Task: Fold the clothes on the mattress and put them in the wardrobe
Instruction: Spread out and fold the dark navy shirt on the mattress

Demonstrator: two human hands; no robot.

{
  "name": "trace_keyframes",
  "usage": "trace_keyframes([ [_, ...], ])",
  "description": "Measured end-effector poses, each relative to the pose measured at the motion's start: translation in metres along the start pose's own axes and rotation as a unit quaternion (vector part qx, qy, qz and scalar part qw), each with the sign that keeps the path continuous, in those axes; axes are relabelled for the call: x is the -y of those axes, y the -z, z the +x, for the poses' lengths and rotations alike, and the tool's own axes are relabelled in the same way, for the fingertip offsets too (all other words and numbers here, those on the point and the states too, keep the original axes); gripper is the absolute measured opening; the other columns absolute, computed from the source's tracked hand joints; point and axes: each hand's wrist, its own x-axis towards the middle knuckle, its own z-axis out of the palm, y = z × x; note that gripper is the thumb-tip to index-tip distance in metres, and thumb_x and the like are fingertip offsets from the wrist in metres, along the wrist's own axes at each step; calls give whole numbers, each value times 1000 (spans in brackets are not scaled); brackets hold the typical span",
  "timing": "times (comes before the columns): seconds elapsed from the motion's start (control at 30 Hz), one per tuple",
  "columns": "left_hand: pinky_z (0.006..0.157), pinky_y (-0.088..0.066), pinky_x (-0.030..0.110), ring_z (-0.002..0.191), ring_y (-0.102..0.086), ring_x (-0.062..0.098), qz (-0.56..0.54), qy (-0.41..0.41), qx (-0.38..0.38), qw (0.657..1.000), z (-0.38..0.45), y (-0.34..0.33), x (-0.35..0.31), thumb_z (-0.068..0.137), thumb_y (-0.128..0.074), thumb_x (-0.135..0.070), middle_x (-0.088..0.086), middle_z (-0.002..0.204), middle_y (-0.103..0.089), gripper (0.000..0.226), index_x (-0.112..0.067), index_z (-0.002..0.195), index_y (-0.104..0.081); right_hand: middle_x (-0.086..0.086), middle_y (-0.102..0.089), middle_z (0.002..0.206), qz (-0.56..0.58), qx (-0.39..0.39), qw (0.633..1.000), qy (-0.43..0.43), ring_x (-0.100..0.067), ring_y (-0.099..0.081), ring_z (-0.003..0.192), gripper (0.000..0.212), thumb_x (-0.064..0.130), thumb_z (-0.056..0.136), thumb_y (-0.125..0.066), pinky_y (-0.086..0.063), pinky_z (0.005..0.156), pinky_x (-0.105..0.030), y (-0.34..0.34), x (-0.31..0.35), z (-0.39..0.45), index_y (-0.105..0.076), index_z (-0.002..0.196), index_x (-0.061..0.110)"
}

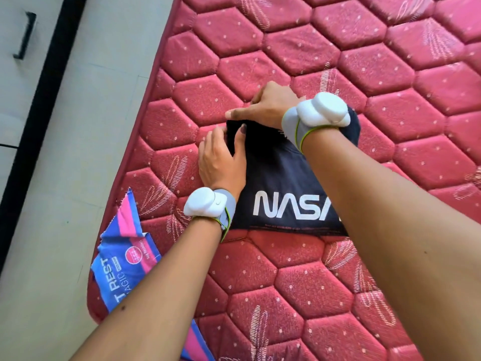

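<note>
A dark navy T-shirt (276, 178) with white NASA lettering lies folded into a compact rectangle on the red quilted mattress (338, 74). My left hand (221, 160) grips the shirt's far left corner, thumb on top and fingers curled round the edge. My right hand (265, 105) pinches the far edge of the shirt just beyond the left hand. My right forearm crosses over the shirt and hides its right side. Both wrists carry white sensor bands.
A blue and pink mattress label (125, 254) hangs over the mattress's left edge. Pale floor (78, 152) runs along the left. At the far left stands a light wardrobe door with a black handle (24, 35).
</note>
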Motion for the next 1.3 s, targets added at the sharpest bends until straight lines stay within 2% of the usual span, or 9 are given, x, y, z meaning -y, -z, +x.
trace_keyframes([
  [0.13, 73, -40, 44, 93, -60, 41, -30, 37, 26, 999, 3, -5, 3, 98, -41, -47, 14, 99, -70, 38, -15, 112, -56, 7, -49, 54, 181, -11, 983, 9, -2, -43, 44, 29, 42, 77, -74, -37, 54, -22, -9, -4, 8, -73, 79, 14],
  [0.3, 65, -38, 41, 81, -62, 43, 76, 13, 15, 997, -4, -10, 15, 99, -37, -44, 14, 90, -71, 32, -19, 115, -46, 9, -62, 76, 136, -119, 983, 10, -18, -62, 89, 20, 49, 82, -66, -47, 86, -31, -31, -24, 11, -65, 76, 30],
  [0.5, 94, -39, 41, 105, -49, 30, 41, -156, -69, 984, -3, 0, 10, 81, -50, -9, 12, 120, -52, 46, -21, 125, -50, 3, -61, 84, 283, -338, 897, 31, -14, -54, 80, 24, 22, 92, -46, -46, 81, -35, -14, -44, -6, -67, 99, 11],
  [0.6, 93, -36, 43, 117, -42, 26, 168, -221, -3, 961, -5, -3, 7, 89, -47, -30, -1, 140, -46, 42, -37, 130, -52, -9, -66, 91, 252, -439, 862, 14, -25, -59, 88, 27, 8, 80, -44, -40, 83, -30, -12, -80, -30, -67, 96, 7],
  [0.7, 97, -32, 49, 130, -37, 29, 214, -116, 30, 970, -6, -15, 13, 93, -37, -49, -4, 152, -33, 46, -40, 138, -43, -14, -62, 92, 184, -477, 859, -33, -31, -55, 89, 22, 8, 80, -51, -31, 84, -25, -22, -114, -55, -66, 97, 8],
  [0.77, 99, -30, 51, 134, -34, 30, 184, -87, 7, 979, -4, -16, 11, 93, -37, -47, 1, 154, -30, 49, -34, 141, -42, -13, -60, 91, 138, -476, 868, -30, -32, -54, 88, 19, 18, 83, -56, -30, 84, -26, -30, -125, -69, -66, 97, 11],
  [0.97, 111, -22, 41, 145, -20, 18, 179, -241, 45, 953, -19, -28, 0, 97, -32, -38, 2, 158, -23, 56, -19, 150, -27, -4, -59, 105, -118, -332, 934, 62, -34, -49, 92, 32, 47, 82, -58, -37, 74, -41, -61, -108, -89, -68, 102, 25],
  [1.17, 108, -26, 46, 146, -20, 20, 218, -143, 34, 965, -32, -19, 35, 98, -29, -42, 5, 159, -18, 59, -16, 151, -22, -2, -56, 108, -130, -300, 938, 114, -30, -46, 90, 21, 41, 86, -57, -38, 72, -42, -76, -99, -92, -62, 104, 32],
  [1.3, 89, -37, 46, 121, -44, 28, 185, -68, -18, 980, -52, 0, 35, 93, -47, -42, 14, 134, -45, 41, -15, 124, -50, -8, -52, 117, -71, -311, 944, 85, -32, -48, 92, 39, 46, 84, -56, -40, 75, -41, -75, -103, -94, -58, 117, 26],
])
